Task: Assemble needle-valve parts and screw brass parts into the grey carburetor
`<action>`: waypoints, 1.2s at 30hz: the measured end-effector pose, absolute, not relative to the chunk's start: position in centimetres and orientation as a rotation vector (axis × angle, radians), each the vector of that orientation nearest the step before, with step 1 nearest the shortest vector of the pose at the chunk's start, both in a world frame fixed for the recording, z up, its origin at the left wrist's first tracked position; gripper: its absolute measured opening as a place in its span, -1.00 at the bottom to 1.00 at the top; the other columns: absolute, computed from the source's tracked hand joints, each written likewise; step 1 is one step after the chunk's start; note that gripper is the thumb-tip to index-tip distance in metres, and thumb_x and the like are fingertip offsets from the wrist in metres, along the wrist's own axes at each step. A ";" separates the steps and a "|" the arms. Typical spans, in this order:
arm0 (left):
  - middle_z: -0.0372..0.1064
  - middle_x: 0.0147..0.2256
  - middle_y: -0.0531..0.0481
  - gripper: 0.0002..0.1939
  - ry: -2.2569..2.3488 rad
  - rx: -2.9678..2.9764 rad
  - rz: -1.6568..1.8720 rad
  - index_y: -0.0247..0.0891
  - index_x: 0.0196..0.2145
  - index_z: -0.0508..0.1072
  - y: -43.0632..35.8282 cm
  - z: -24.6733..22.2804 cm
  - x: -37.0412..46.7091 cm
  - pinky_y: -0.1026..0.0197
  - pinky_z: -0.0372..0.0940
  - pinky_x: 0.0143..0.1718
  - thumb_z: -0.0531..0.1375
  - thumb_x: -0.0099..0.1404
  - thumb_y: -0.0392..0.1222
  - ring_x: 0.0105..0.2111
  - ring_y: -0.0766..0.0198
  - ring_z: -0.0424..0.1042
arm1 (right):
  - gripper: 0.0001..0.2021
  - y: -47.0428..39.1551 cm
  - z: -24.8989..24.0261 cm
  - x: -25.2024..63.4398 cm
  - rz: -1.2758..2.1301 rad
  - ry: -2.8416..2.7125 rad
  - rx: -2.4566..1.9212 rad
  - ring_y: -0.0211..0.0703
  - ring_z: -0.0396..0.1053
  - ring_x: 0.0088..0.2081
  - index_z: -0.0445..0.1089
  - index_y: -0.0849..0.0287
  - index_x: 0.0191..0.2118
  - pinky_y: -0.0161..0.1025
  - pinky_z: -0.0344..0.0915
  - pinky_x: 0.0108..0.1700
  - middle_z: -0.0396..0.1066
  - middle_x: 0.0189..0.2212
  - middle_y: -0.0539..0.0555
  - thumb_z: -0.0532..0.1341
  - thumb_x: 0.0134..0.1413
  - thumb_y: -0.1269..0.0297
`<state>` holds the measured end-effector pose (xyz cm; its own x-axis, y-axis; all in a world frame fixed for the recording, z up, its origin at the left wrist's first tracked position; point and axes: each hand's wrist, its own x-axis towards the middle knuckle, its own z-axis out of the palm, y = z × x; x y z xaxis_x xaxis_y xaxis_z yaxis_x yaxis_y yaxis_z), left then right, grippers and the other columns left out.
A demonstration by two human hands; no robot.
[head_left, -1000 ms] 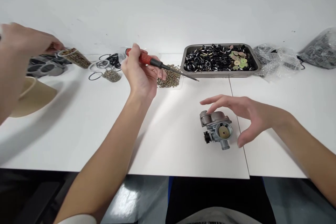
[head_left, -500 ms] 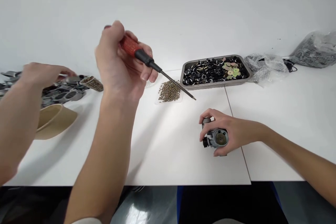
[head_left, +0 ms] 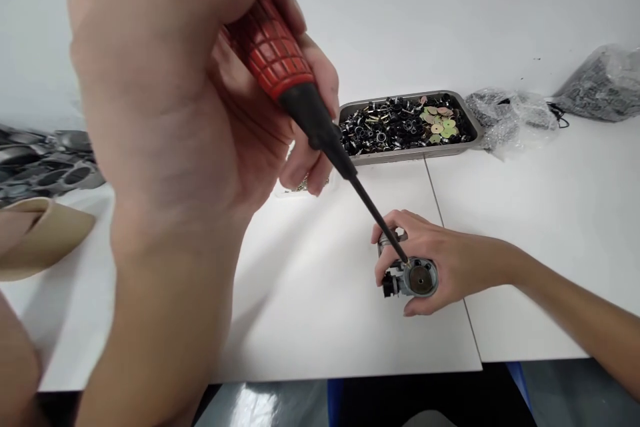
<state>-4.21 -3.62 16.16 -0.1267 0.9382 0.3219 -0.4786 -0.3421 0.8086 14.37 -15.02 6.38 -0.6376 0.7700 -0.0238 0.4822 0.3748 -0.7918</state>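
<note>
My left hand [head_left: 165, 80], large in the foreground, is closed around the red ribbed handle of a screwdriver [head_left: 280, 57]. Its dark shaft slants down to the right, and the tip, with a small brass-coloured bit at its end, meets the upper rim of a carburetor [head_left: 409, 279]. That carburetor is a grey metal body with a round brass-brown plate in its bore and a black knob at the side. Fingers and thumb of my right hand [head_left: 430, 253] grip it against the white table. Behind my left fingers a tray of small brass screws [head_left: 305, 183] is mostly hidden.
A metal tray [head_left: 395, 159] of black fittings and yellowish discs stands behind. Clear plastic bags [head_left: 515, 123] of parts lie to its right. Grey metal parts [head_left: 65, 170] and a cream curved container [head_left: 65, 233] are at left, near another person's arm [head_left: 13, 360].
My left hand has come closer to the camera, bringing the screwdriver tip down onto the carburetor. My right hand keeps its hold. The other person's arm has drawn back toward the lower left.
</note>
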 end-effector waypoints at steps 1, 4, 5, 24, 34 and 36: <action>0.39 -0.39 -0.06 -0.42 0.662 1.010 1.671 -0.24 -0.18 0.35 -3.9 16.0 -4.1 0.26 0.30 -0.83 -0.09 0.35 0.34 -0.53 0.09 0.54 | -0.66 -15.0 6.3 14.4 1.142 -2.296 -1.096 -0.04 0.17 0.09 0.41 0.00 -0.09 -0.07 0.18 0.18 0.09 0.08 0.10 0.40 -0.04 0.28; 0.38 -0.40 -0.03 -0.46 0.681 1.007 1.603 -0.21 -0.22 0.37 -5.6 15.9 -2.7 0.31 0.27 -0.85 -0.07 0.35 0.32 -0.50 0.07 0.56 | -0.67 -15.0 6.1 14.4 1.123 -2.312 -1.093 -0.02 0.15 0.10 0.42 0.01 -0.10 -0.06 0.16 0.20 0.08 0.09 0.10 0.40 -0.04 0.25; 0.36 -0.43 -0.01 -0.51 0.684 1.042 1.568 -0.22 -0.26 0.37 -6.4 16.0 -2.1 0.34 0.23 -0.87 -0.04 0.37 0.27 -0.53 0.09 0.55 | -0.66 -14.9 6.1 14.5 1.111 -2.313 -1.084 -0.02 0.14 0.11 0.42 0.00 -0.09 -0.06 0.15 0.21 0.08 0.10 0.10 0.40 -0.04 0.24; 0.28 -0.55 -0.03 -0.44 -0.058 2.099 1.263 -0.11 -0.01 0.46 -6.7 14.2 -0.8 0.16 0.22 -0.64 0.02 0.30 0.33 -0.62 0.20 0.39 | -0.64 -14.9 6.1 14.6 1.094 -2.310 -1.077 0.03 0.10 0.17 0.43 0.00 -0.05 0.01 0.11 0.25 0.06 0.08 0.11 0.37 -0.02 0.23; 0.25 -0.57 -0.04 -0.44 0.003 2.101 1.270 -0.14 -0.10 0.48 -6.6 13.7 -0.6 0.16 0.20 -0.65 0.08 0.24 0.36 -0.60 0.18 0.38 | -0.64 -14.9 6.3 14.5 1.080 -2.314 -1.083 -0.02 0.13 0.11 0.43 0.00 -0.07 -0.03 0.11 0.23 0.09 0.02 0.08 0.39 -0.05 0.24; 0.23 -0.58 -0.04 -0.43 0.003 2.102 1.253 -0.15 -0.13 0.48 -6.7 13.6 -0.7 0.18 0.19 -0.66 0.08 0.24 0.37 -0.60 0.17 0.39 | -0.64 -14.9 6.4 14.5 1.074 -2.319 -1.083 -0.03 0.13 0.10 0.43 0.00 -0.07 -0.03 0.11 0.23 0.10 0.02 0.08 0.39 -0.05 0.24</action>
